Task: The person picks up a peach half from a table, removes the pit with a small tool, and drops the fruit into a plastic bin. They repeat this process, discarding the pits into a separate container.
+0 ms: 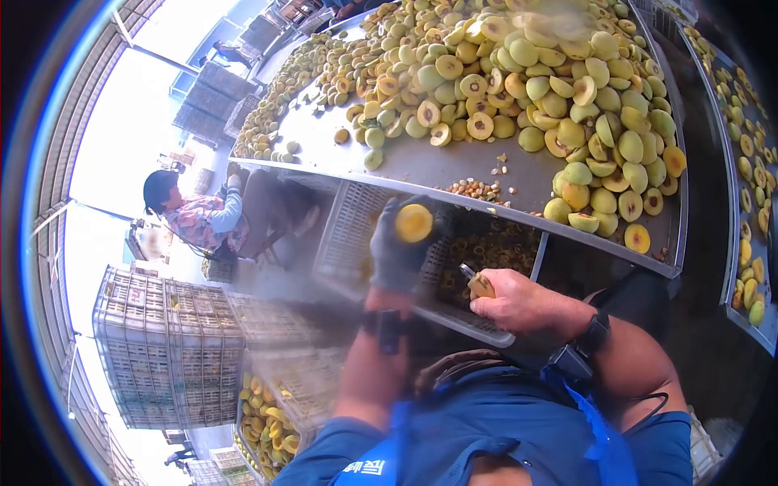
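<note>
My left hand, in a grey glove, is closed around a yellow peach half with its cut face up. It is above the near edge of the metal table and slightly blurred. My bare right hand grips a short pitting tool with a wooden handle, its metal tip pointing up and left. A gap separates the tool from the peach half. Below both hands sits a plastic crate with dark pits and scraps inside. Beyond my hands, halved peaches are heaped on the table.
The metal table's raised edge runs in front of me, with loose pits beside it. A white crate stands under it. Stacked crates are at left, near a seated person. Another fruit table is at right.
</note>
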A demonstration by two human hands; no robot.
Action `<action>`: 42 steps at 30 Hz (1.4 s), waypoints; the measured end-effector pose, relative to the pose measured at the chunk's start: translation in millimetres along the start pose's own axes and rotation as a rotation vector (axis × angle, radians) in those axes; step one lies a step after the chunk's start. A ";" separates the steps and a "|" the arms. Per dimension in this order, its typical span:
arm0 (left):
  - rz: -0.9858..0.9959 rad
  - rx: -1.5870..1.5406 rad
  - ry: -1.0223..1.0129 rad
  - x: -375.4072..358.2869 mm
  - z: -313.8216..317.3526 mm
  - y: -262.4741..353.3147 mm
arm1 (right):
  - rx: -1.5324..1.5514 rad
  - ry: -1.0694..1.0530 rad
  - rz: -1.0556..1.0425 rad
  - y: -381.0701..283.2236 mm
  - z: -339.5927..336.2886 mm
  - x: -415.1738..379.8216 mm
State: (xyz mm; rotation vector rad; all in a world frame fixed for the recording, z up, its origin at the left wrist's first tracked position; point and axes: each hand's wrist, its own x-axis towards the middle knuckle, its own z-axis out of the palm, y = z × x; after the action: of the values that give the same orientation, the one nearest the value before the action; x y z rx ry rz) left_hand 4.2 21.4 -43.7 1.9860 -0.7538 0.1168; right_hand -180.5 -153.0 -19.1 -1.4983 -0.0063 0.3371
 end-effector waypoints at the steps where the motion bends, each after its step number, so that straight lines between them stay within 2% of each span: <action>1: -0.112 -0.134 0.044 -1.9 -5.4 -29.0 | 0.002 0.001 -0.028 -2.3 -1.2 -1.7; 3: -0.212 -0.116 0.182 4.7 -24.1 -58.2 | 0.006 0.032 -0.077 -12.4 -6.5 -7.6; 6: -0.080 0.425 0.444 35.2 -60.5 -81.5 | -0.093 0.117 -0.168 -7.6 -8.4 -14.6; 7: -0.067 0.358 0.476 47.7 -58.3 -75.4 | -0.129 0.189 -0.245 -7.2 -6.8 -15.3; 9: -0.119 -0.087 0.383 71.9 -31.5 -53.4 | -0.099 0.278 -0.206 -19.2 -7.0 -24.9; 11: -0.168 -0.106 0.055 80.9 15.0 15.5 | -0.113 0.387 -0.273 -21.5 -7.6 -28.1; 13: -0.149 -0.210 -0.219 84.2 73.5 36.3 | -0.128 0.521 -0.351 -24.7 -8.4 -30.4; 15: -0.160 -0.050 -0.455 77.9 126.7 84.8 | -0.110 0.609 -0.441 -30.7 -12.0 -34.9; 17: 0.213 0.217 -0.483 76.5 175.2 96.7 | -0.099 0.687 -0.514 -34.1 -16.8 -36.8; 20: 0.312 0.264 -0.645 81.4 216.9 100.9 | -0.128 0.707 -0.592 -32.9 -28.4 -37.2; 23: 0.294 0.157 -0.607 90.7 221.3 85.2 | -0.144 0.710 -0.530 -32.3 -35.0 -39.3; 24: 0.108 0.026 -0.619 88.7 210.8 87.2 | -0.155 0.714 -0.490 -30.9 -36.8 -40.1; 27: -0.478 -0.633 -0.740 92.1 157.4 90.9 | -0.181 0.704 -0.400 -24.0 -41.9 -38.2; 28: -0.553 -0.785 -0.696 87.6 142.8 87.4 | -0.191 0.705 -0.382 -21.4 -43.3 -36.7; 32: -0.474 -0.854 -0.530 60.7 102.2 80.0 | -0.222 0.717 -0.254 -11.7 -48.5 -27.2; 34: -0.433 -0.813 -0.455 45.8 88.6 91.5 | -0.246 0.717 -0.170 -16.2 -48.6 -24.6; 37: -0.340 -0.724 -0.398 30.3 76.5 94.2 | -0.303 0.753 -0.234 -5.7 -43.7 -14.6; 42: -0.185 -0.498 -0.241 -1.4 81.4 101.5 | -0.369 0.740 -0.097 1.2 -36.1 -5.2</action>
State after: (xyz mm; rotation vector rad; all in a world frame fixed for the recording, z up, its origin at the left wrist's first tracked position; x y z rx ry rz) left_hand -71.1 -79.1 -9.4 1.5925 -0.6674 -0.3923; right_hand -178.1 -189.3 -22.1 -1.9063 0.4663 -0.3283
